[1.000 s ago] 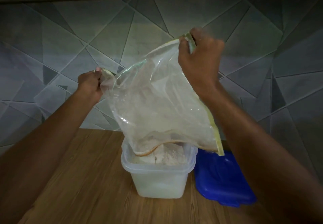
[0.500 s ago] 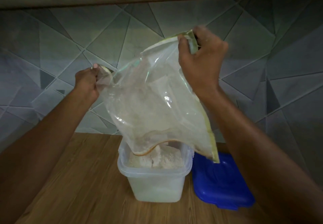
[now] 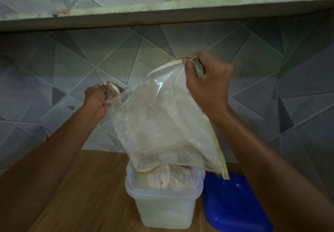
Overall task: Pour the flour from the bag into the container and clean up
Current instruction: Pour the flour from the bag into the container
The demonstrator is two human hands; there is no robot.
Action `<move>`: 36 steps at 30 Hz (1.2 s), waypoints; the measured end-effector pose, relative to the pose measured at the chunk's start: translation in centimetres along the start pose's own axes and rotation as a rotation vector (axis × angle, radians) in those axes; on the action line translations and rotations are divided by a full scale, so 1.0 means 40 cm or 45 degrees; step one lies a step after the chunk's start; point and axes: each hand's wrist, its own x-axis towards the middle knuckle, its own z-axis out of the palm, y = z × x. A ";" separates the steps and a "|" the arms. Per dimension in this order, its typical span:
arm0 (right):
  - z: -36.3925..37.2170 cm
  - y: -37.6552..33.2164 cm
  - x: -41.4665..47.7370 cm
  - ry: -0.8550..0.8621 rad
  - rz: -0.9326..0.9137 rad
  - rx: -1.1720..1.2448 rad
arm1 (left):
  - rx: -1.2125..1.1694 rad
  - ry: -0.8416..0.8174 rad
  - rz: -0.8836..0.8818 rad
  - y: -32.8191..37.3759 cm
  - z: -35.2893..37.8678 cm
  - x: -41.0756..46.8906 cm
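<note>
A clear plastic bag (image 3: 162,123) with a green edge hangs upside down, its mouth just over the translucent container (image 3: 163,211). My left hand (image 3: 96,100) pinches the bag's lower corner at the left. The other upturned corner, higher and to the right, is gripped by my right hand (image 3: 207,83). White flour (image 3: 166,179) is heaped inside the container up to its rim. Only a dusty film of flour shows inside the bag.
A blue lid (image 3: 233,202) lies on the wooden counter (image 3: 85,195) right of the container. A grey tiled wall (image 3: 54,72) stands close behind. A shelf edge (image 3: 162,14) runs overhead above my hands.
The view has tilted up, showing more of the shelf. Both hands still hold the bag over the container, with almost no change in their positions.
</note>
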 end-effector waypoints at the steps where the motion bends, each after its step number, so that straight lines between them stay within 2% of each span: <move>1: 0.001 -0.002 0.002 0.030 0.020 0.003 | -0.028 -0.004 -0.011 0.002 -0.001 0.003; 3: 0.005 -0.003 0.005 0.093 0.103 0.023 | -0.067 -0.035 0.010 0.004 0.002 -0.002; 7: 0.002 -0.004 0.002 -0.020 -0.032 -0.051 | -0.036 0.017 0.025 -0.002 0.003 0.006; 10: -0.007 -0.003 0.010 0.068 0.108 0.017 | -0.133 -0.070 0.003 -0.007 -0.001 0.006; 13: -0.009 -0.008 0.004 -0.017 0.007 -0.053 | -0.115 -0.017 0.015 -0.017 -0.010 0.020; 16: -0.013 0.000 0.005 0.059 0.131 -0.021 | -0.107 -0.061 0.001 -0.015 -0.016 0.019; 19: -0.013 0.004 0.004 0.008 0.077 -0.063 | -0.102 -0.034 0.008 -0.018 -0.019 0.024; 23: -0.018 0.007 0.020 0.133 0.178 0.004 | -0.130 -0.023 0.014 -0.018 -0.017 0.022; 26: -0.010 -0.004 0.010 0.020 0.047 -0.057 | -0.133 0.025 0.004 -0.025 -0.022 0.028; 29: -0.007 -0.004 0.010 0.059 0.129 -0.017 | -0.136 0.006 0.005 -0.030 -0.024 0.024; 36: -0.011 -0.003 0.007 0.066 0.078 0.031 | -0.137 0.000 -0.018 -0.034 -0.030 0.020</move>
